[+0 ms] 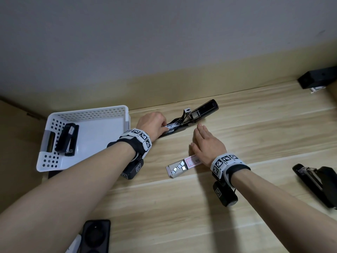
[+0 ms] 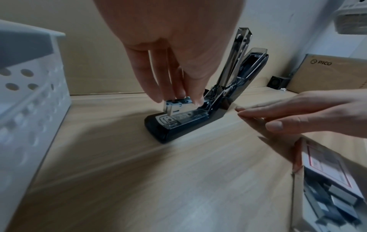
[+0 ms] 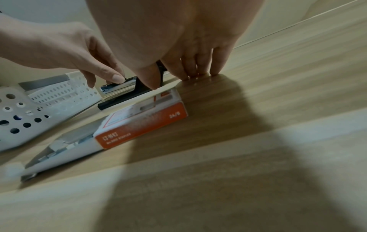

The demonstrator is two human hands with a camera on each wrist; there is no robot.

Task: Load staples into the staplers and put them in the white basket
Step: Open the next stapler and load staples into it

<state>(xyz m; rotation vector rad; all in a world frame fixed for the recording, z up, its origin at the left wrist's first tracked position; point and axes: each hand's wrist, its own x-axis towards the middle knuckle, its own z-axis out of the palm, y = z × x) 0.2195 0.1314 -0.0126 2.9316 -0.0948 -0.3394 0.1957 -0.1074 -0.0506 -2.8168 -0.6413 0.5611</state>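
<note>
An open black stapler (image 1: 193,115) lies on the wooden table, its top arm swung back toward the wall. My left hand (image 1: 164,127) pinches the metal magazine at its front end (image 2: 178,100); the stapler base (image 2: 170,125) sits flat. My right hand (image 1: 197,137) is flat with straight fingers, fingertips touching the table (image 3: 198,75) beside the stapler's hinge, holding nothing. Under its wrist lies an open staple box (image 1: 184,166) with loose staple strips (image 3: 143,124). The white basket (image 1: 109,110) stands to the left and holds one closed black stapler (image 1: 67,139).
Another black stapler (image 1: 315,183) lies at the right edge of the table. A black device (image 1: 317,79) sits at the back right by cardboard boxes. A dark phone (image 1: 96,236) lies near the front edge. The wall runs close behind the stapler.
</note>
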